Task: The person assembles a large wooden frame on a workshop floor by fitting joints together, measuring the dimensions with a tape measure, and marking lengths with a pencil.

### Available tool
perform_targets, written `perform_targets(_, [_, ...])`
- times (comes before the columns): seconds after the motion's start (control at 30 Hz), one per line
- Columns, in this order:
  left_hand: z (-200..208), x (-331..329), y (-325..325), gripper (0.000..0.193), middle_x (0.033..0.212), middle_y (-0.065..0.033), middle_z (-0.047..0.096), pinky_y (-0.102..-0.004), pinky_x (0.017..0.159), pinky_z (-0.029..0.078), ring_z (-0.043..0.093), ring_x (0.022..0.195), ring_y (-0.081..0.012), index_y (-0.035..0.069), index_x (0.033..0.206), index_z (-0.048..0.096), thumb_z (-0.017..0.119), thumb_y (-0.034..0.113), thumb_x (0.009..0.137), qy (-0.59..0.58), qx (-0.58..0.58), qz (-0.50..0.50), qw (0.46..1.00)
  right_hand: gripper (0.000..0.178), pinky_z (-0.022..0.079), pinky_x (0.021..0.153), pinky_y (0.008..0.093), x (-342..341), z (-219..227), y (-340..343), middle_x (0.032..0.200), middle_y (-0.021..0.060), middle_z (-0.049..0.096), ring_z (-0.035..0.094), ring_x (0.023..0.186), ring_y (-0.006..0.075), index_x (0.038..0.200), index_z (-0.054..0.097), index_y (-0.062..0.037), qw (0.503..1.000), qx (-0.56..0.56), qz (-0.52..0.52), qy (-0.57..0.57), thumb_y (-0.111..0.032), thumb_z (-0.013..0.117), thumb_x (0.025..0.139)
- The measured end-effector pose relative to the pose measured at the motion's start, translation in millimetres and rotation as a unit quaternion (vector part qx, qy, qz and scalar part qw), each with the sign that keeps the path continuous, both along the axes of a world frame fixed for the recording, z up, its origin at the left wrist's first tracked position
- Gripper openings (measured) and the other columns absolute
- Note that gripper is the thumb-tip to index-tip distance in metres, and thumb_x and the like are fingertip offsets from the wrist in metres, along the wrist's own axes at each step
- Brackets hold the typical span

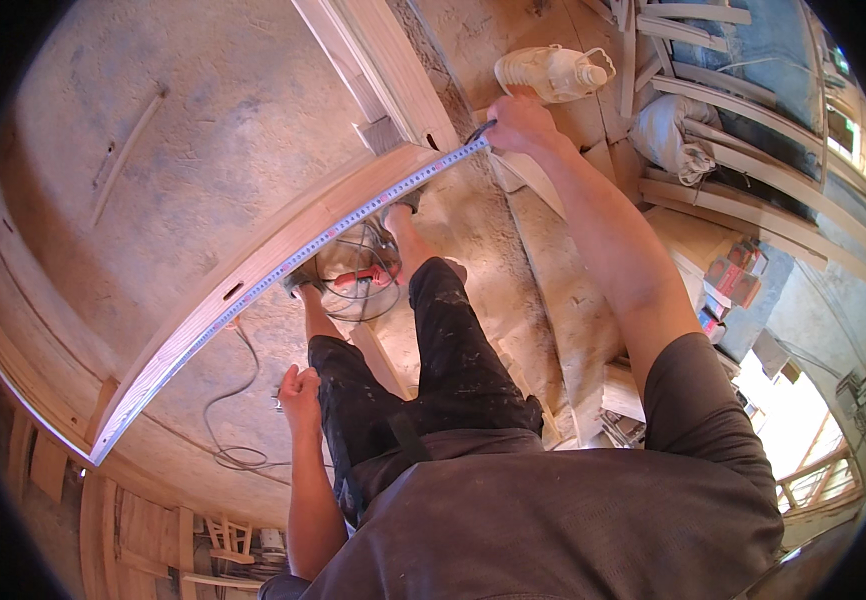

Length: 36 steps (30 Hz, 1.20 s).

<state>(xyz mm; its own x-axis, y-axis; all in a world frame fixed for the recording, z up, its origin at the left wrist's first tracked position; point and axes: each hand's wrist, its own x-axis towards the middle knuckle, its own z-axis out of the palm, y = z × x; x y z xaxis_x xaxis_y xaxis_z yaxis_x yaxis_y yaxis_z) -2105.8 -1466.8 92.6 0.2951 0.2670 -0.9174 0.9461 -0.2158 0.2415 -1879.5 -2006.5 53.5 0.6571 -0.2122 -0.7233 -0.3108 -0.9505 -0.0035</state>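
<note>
A long wooden beam [293, 235] with small dark slots crosses in front of me from lower left to upper right. Along its near edge runs a white tape measure [358, 213], its blade stretched out to the beam's left end. My right hand [525, 127] is closed on the tape at the beam's right end. Something dark and narrow sticks out from those fingers; its kind is unclear. Beside my thigh, apart from the beam, my left hand [300, 390] has its fingers curled in. Whatever they may hold is hidden.
Another long wooden piece [368, 50] meets the beam near my right hand. A plastic jug [553, 73] lies just beyond that hand. Between my feet is a red tool [361, 276] with a coiled cord. Stacked lumber [753, 120] stands at the right, and a cable [211, 405] trails across the floor.
</note>
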Motion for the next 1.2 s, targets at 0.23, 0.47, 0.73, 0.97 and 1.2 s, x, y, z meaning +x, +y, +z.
perform_targets(0.23, [-5,1,4,0.068,0.099,-0.0050,0.071,-0.0231,0.054,0.043,0.060,0.077,-0.0086,-0.006,0.147,0.046,0.071,0.022,0.090,-0.013,-0.003,-0.023,1.000,0.026,0.059,0.080,0.0481,-3,8,-1,0.098,0.0169,0.075,0.073,0.095,0.0374,0.100,0.078,-0.0113,1.000,0.006,0.001,0.010,-0.024,0.070,0.080])
perform_targets(0.47, [-3,4,7,0.069,0.094,-0.0042,0.069,-0.0224,0.054,0.042,0.056,0.073,-0.0073,-0.006,0.148,0.044,0.071,0.020,0.090,-0.021,-0.003,-0.029,0.999,0.027,0.059,0.083,0.0471,-3,21,3,0.100,0.0154,0.075,0.072,0.099,0.0354,0.104,0.078,-0.0127,1.000,0.015,0.012,0.006,-0.025,0.070,0.081])
perform_targets(0.73, [6,9,11,0.067,0.108,-0.0129,0.070,-0.0257,0.076,0.051,0.066,0.086,-0.0142,-0.010,0.148,0.039,0.069,0.018,0.095,-0.030,-0.040,0.016,0.999,0.025,0.059,0.084,0.0462,-21,26,2,0.100,0.0146,0.076,0.073,0.098,0.0340,0.104,0.078,-0.0139,0.997,-0.016,0.053,0.047,-0.025,0.069,0.083])
perform_targets(0.97, [26,27,18,0.057,0.123,-0.0187,0.066,-0.0375,0.092,0.055,0.069,0.103,-0.0292,-0.008,0.146,0.042,0.062,0.019,0.100,-0.022,-0.073,0.219,0.973,0.027,0.055,0.071,0.0426,-74,70,80,0.081,0.0120,0.074,0.071,0.076,0.0251,0.100,0.079,-0.0107,0.938,0.274,0.080,0.198,-0.030,0.066,0.087])
perform_targets(1.2, [1,3,100,0.038,0.135,-0.0250,0.057,-0.0527,0.109,0.050,0.059,0.123,-0.0398,-0.005,0.135,0.044,0.045,0.016,0.104,-0.086,-0.095,0.489,0.863,0.023,0.052,0.069,0.0473,-143,69,214,0.081,0.0140,0.072,0.070,0.077,0.0337,0.088,0.075,-0.0089,0.918,0.379,0.101,0.057,-0.026,0.060,0.088])
